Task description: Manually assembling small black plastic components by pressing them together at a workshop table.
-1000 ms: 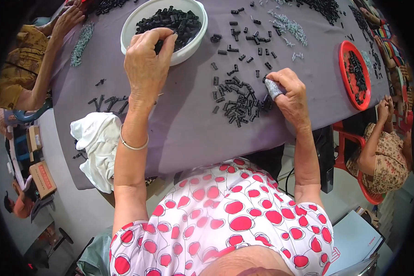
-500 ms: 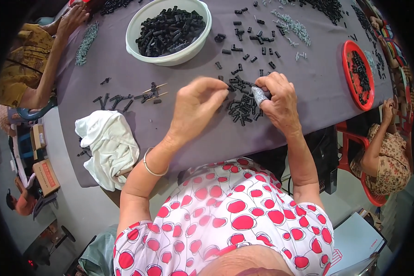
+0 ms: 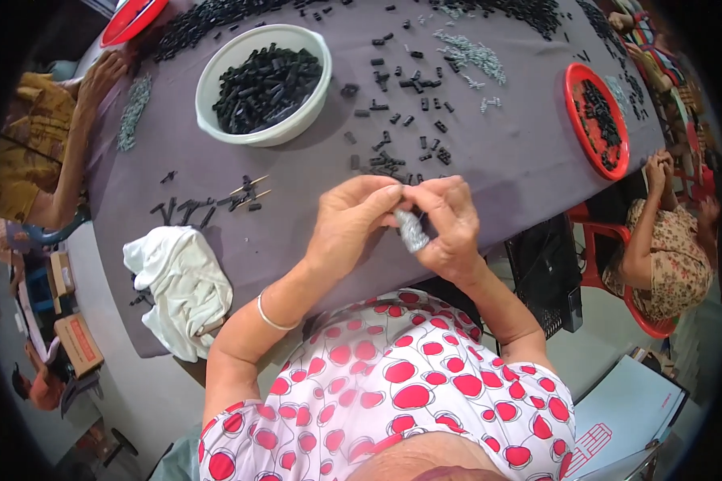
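Any piece the fingertips might be pinching is being hidden by the fingers, so its long axis cannot be told. The left hand and right hand are meeting tip to tip, fingers curling and pointing inward, with the right thumb wearing a crinkled silver-grey wrapping. Just beyond them, a loose cluster of short, black, tube-shaped pieces is lying directly ahead, partly disappearing behind the knuckles; its pieces are pointing every way, sharing no axis. The left fingertips are sitting nearer its densest visible part. Farther off, ahead and to the left, a round, white, wide-rimmed bowl is holding a heap of similar black pieces, the left hand being nearer. Left of that hand, black pieces with thin, pale sticks are lying near a crumpled white cloth. Well out to the right, an oval red tray is holding more black pieces.
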Motion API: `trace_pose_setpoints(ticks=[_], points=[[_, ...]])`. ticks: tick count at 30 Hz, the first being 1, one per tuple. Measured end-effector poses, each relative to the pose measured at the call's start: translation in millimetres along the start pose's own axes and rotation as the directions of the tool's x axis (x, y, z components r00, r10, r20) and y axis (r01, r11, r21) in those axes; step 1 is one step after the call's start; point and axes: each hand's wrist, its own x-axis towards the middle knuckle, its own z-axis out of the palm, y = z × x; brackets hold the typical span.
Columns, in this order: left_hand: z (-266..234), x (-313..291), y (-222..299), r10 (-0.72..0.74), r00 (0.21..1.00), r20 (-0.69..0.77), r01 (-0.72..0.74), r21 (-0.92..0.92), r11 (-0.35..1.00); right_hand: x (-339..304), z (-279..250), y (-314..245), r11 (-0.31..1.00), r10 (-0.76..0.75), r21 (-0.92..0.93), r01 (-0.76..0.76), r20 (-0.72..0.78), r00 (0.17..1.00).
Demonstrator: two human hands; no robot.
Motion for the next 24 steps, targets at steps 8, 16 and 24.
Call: trace_pose_setpoints(ticks=[8, 16, 24], points=[[-13, -1, 14, 0.072, 0.996, 0.043, -0.081, 0.253, 0.964, 15, -35, 59, 0.96, 0.279, -0.005, -0.28, -0.067, 0.958], [-30, -2, 11, -0.054, 0.996, 0.067, 0.039, 0.207, 0.978, 36, -41, 75, 0.971, 0.238, -0.042, -0.234, 0.23, 0.944], [-28, -3, 8, -0.064, 0.998, 0.029, 0.057, 0.195, 0.979, 46, -39, 72, 0.954, 0.297, -0.081, -0.289, 0.409, 0.863]])
